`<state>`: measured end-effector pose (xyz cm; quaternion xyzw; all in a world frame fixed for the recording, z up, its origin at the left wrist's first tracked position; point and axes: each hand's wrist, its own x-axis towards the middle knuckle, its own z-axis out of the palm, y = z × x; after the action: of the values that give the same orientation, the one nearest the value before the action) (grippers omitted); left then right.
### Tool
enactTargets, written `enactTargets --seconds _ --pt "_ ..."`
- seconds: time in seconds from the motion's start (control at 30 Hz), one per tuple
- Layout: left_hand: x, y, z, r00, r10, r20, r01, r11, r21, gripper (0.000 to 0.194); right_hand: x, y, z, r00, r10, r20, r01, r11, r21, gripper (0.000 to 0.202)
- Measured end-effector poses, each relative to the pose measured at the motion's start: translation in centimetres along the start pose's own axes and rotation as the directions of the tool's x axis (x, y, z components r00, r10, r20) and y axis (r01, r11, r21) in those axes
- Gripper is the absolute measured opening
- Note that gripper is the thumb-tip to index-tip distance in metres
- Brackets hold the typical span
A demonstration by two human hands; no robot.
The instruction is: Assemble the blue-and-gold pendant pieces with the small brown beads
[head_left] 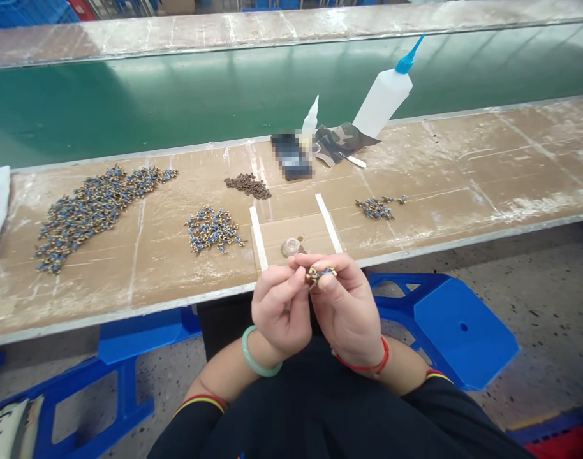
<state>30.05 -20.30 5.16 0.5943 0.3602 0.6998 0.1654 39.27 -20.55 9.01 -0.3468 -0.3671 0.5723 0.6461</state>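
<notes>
In front of my body, just below the table's near edge, both hands meet. My right hand (346,303) pinches a small blue-and-gold figurine (324,274) between thumb and fingers. The fingertips of my left hand (284,309) are pressed together at the figurine's left end. What they grip, if anything, is hidden. Just beyond lies a cardboard piece (291,231) with a white strip along each side, holding a small round whitish blob (290,247). Similar blue-and-gold pieces form a pile (212,229) left of the card and a smaller group (377,208) to its right.
A large heap of these pieces (90,210) covers the table's left part. Behind the card are small brown pieces (248,185), a blurred dark object (294,159), a small dropper bottle (310,120), a camouflage cloth (337,143) and a large white bottle (382,102). Blue stools (464,328) stand below.
</notes>
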Motion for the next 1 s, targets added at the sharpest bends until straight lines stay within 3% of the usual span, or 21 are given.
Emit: enactTargets --seconds 0.1,0.2,0.63,0.77,1.0 --pt "0.0 -0.2 0.2 0.993 0.115 0.018 -0.116 0.992 0.047 0.049 -0.1 0.3 0.4 1.0 -0.001 -0.024 0.002 1.0 0.03 0.017" --pt "0.0 -0.6 0.3 0.988 0.147 0.038 -0.149 0.988 0.045 0.052 -0.1 0.5 0.5 0.999 -0.033 -0.024 0.034 0.998 0.045 0.014" --pt "-0.2 -1.0 0.5 0.992 0.069 0.11 -0.051 0.986 -0.158 0.054 0.3 0.6 -0.2 0.981 -0.188 0.04 0.187 0.982 0.037 0.003" --pt "-0.3 -1.5 0.2 0.977 0.058 0.205 -0.013 0.977 -0.214 0.057 0.6 0.8 -0.7 0.971 -0.234 0.052 0.234 0.972 0.002 0.005" --pt "-1.3 -1.8 -0.5 0.944 -0.046 0.328 0.142 0.95 -0.276 0.074 1.1 1.0 -1.9 0.905 -0.42 0.07 0.425 0.883 -0.201 0.011"
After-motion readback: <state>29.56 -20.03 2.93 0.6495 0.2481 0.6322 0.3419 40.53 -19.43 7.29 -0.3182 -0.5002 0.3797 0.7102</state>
